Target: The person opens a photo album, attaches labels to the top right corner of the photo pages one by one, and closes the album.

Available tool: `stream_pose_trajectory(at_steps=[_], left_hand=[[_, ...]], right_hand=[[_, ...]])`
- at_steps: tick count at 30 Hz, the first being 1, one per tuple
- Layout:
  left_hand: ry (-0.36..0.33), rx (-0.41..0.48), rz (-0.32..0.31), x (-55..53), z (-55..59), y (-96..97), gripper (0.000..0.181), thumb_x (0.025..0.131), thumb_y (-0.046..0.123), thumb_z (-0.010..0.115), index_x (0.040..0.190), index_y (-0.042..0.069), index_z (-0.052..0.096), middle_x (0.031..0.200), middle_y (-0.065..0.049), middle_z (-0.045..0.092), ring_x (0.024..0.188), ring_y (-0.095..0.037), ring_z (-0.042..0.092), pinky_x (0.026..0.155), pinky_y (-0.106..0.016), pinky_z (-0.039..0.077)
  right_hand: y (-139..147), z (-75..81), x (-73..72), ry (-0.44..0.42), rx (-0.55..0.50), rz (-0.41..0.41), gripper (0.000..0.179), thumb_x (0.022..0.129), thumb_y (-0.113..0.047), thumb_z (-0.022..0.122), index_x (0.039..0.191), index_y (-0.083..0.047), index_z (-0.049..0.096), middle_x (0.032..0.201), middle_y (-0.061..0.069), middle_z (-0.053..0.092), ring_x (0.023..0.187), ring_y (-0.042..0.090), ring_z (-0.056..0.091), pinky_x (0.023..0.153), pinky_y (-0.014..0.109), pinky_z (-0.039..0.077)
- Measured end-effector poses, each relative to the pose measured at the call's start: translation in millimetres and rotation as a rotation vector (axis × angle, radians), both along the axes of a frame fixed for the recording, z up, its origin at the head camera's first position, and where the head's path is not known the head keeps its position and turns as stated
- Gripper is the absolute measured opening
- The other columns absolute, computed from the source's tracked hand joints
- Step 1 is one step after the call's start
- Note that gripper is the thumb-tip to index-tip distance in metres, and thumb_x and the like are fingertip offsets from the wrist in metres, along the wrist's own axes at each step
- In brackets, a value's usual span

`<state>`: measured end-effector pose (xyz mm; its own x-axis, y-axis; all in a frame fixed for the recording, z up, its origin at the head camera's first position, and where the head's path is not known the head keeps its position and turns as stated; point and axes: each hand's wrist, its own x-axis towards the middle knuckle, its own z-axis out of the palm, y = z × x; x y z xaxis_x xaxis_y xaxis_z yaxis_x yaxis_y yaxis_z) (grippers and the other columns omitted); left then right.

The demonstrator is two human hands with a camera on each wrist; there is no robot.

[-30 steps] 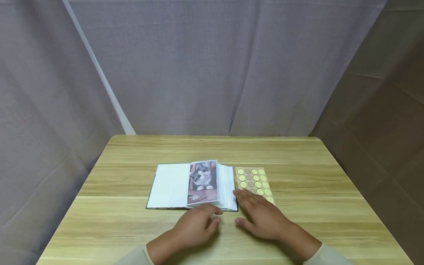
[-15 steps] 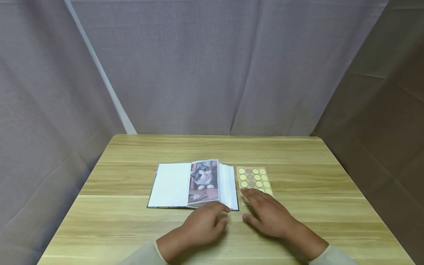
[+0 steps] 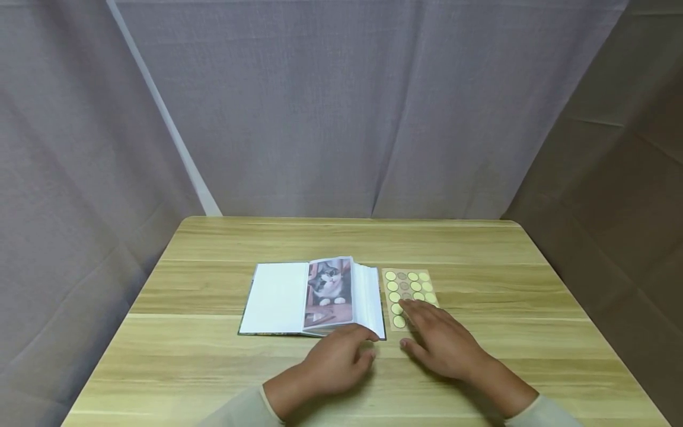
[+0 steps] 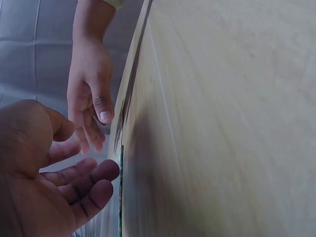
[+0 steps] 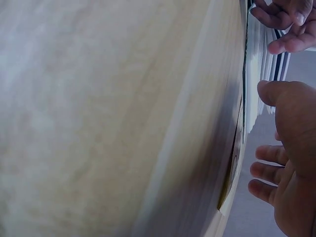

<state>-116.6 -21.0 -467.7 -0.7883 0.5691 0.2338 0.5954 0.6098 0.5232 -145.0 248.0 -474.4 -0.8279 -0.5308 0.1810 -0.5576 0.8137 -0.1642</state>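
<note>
Bare tabletop point(image 3: 491, 255) gives broad passage left of the open photo album point(image 3: 277, 299), right of the sheet of yellow circles point(image 3: 405, 286), and behind both up to the curtain point(image 3: 320, 118). Only a sliver separates album from sheet, and the left hand point(image 3: 340, 360) and right hand point(image 3: 445, 341) obstruct the near side, leaving a narrow lane between them.

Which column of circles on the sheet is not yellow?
In the head view, the second column from the left: its visible part is brown, while the other three columns show yellow.
</note>
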Motion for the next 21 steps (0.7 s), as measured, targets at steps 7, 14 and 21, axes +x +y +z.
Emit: stream_pose_trajectory(at_steps=[7,14,21], left_hand=[[-0.014,0.000,-0.004,-1.5,0.8,6.9,0.026,0.098,0.022,0.064,0.123,0.017,0.068,0.123,0.005,0.069,0.117,-0.010,0.063,0.098,-0.028,0.050],[-0.014,-0.006,-0.008,-2.6,-0.5,11.2,0.028,0.098,0.021,0.064,0.124,0.014,0.068,0.122,0.004,0.069,0.117,-0.011,0.063,0.098,-0.028,0.050],[-0.015,-0.001,-0.013,-4.0,-1.5,15.6,0.027,0.098,0.020,0.064,0.124,0.012,0.068,0.121,0.001,0.069,0.114,-0.011,0.064,0.096,-0.028,0.051]], right_hand=[[3.1,0.2,-1.1,-0.002,-0.003,-0.019,0.076,0.096,-0.042,0.070,0.155,-0.004,0.042,0.152,0.018,0.049,0.139,0.038,0.045,0.112,0.057,0.036],[6.2,0.4,-2.2,-0.001,-0.004,-0.039,0.077,0.095,-0.042,0.070,0.155,-0.003,0.041,0.150,0.020,0.051,0.139,0.039,0.046,0.112,0.057,0.036],[8.9,-0.6,-5.4,0.020,-0.018,-0.041,0.076,0.094,-0.039,0.072,0.154,-0.002,0.043,0.148,0.021,0.052,0.137,0.040,0.047,0.111,0.058,0.037]])
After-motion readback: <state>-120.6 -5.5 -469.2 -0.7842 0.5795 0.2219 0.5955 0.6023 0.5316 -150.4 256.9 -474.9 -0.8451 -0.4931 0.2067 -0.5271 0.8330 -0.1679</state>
